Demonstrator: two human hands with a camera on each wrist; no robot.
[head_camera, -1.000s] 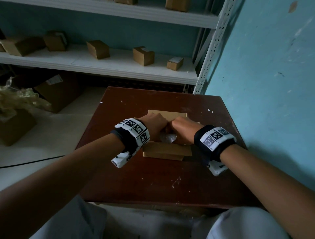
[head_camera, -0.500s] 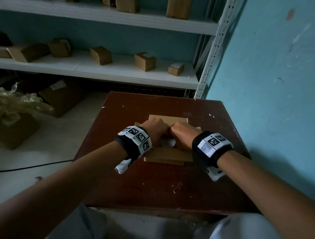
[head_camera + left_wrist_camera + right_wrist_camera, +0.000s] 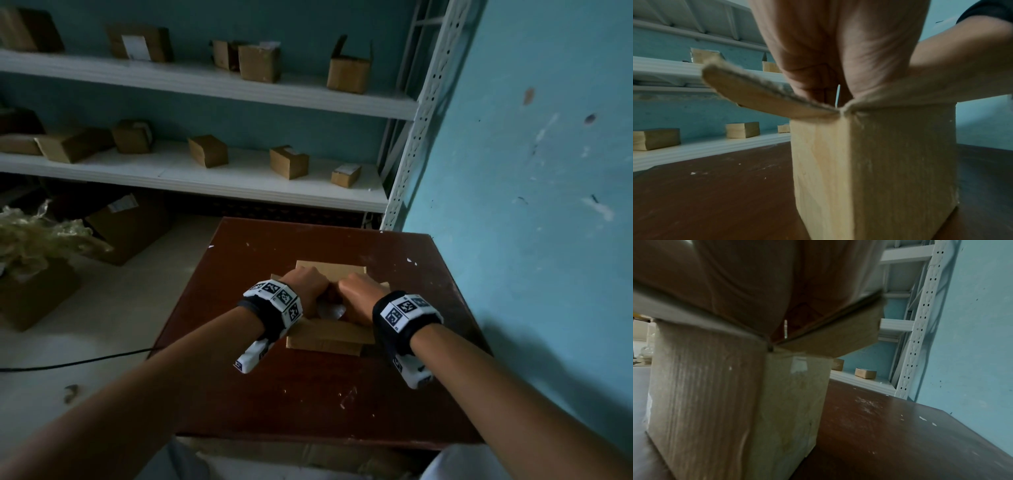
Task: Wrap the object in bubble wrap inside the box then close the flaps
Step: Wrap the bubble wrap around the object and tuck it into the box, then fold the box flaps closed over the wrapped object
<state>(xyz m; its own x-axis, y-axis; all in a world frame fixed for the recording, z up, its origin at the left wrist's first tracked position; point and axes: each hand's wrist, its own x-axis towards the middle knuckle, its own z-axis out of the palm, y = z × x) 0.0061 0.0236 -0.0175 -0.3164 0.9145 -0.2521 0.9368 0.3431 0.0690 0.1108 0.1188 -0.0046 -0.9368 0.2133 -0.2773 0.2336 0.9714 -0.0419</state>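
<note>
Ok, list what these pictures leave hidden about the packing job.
- Object in the box: head view, covered by both hands; only a glint of bubble wrap shows.
- Left hand fingers: curled into the box, out of sight.
- Right hand fingers: right wrist view, palm and flap block them.

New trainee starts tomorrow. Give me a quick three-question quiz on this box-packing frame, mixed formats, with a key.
1. True or false: the flaps of the cardboard box are already shut flat.
2. Where are the left hand and right hand? A) on the shelf B) together, reaching into the open box C) flat on the table
3. Fill in: a shiny patch of ____ shows between the hands.

Key: 1 false, flaps splay outward. 2 B. 3 bubble wrap.
</note>
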